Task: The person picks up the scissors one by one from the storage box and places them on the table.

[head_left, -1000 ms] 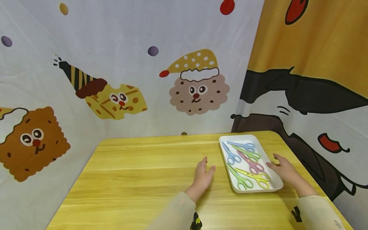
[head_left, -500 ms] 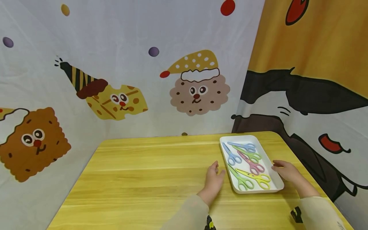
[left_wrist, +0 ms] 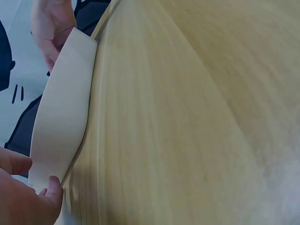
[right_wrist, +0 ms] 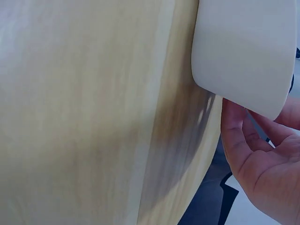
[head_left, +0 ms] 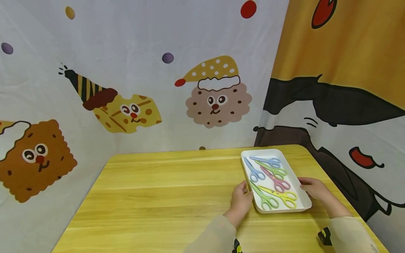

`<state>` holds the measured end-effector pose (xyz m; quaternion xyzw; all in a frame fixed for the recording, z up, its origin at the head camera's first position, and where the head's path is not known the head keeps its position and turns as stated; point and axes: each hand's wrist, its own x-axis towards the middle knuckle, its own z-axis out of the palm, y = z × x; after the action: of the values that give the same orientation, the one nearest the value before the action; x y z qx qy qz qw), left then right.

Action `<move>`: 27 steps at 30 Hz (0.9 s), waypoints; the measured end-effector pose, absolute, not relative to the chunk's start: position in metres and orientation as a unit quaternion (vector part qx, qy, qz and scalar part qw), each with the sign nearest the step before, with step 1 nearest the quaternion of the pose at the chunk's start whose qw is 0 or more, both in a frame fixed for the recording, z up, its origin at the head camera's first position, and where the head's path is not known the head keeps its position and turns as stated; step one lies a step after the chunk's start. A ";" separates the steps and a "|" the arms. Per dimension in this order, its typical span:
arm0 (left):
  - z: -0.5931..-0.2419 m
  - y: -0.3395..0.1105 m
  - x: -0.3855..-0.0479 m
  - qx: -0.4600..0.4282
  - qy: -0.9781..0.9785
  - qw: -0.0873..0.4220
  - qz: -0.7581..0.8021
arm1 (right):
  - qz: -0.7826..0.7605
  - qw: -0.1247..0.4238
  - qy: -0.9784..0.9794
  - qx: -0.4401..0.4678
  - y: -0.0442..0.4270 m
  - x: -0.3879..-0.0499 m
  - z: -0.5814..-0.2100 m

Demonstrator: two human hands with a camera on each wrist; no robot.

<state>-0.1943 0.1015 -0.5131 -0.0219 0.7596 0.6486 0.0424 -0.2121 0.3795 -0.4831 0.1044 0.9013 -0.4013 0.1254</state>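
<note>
Left hand [head_left: 242, 202] and right hand [head_left: 317, 188], their grips pinching opposite sides of the white tray [head_left: 266, 180] right of frame centre; uneven lifting could tip it, spilling the pastel scissors [head_left: 280, 194]

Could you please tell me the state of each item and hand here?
White rectangular tray: upright, open-topped, holding scissors.
Two pale-blue loop-handled scissors: in tray, seemingly closed.
Two pale-green loop-handled scissors: in tray, seemingly closed.
Pink loop-handled scissors: in tray, seemingly closed.
Yellow loop-handled scissors: in tray, seemingly closed.
Left hand: gripping tray's left side.
Right hand: gripping tray's right side.
</note>
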 end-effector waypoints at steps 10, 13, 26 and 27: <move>-0.510 0.109 -0.197 -0.011 0.758 0.031 0.651 | -0.421 0.136 0.889 0.120 0.381 -0.211 -0.485; -0.509 0.110 -0.199 -0.009 0.763 0.025 0.646 | -0.424 0.135 0.888 0.117 0.380 -0.212 -0.484; -0.509 0.107 -0.199 0.008 0.798 0.007 0.602 | -0.413 0.115 0.894 0.128 0.377 -0.212 -0.486; -0.509 0.106 -0.199 0.008 0.797 0.010 0.604 | -0.411 0.112 0.896 0.127 0.377 -0.212 -0.486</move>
<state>-0.1993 0.1063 -0.5089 0.0083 0.7965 0.6044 0.0099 -0.2117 0.3769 -0.4861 0.1269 0.8956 -0.4113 0.1122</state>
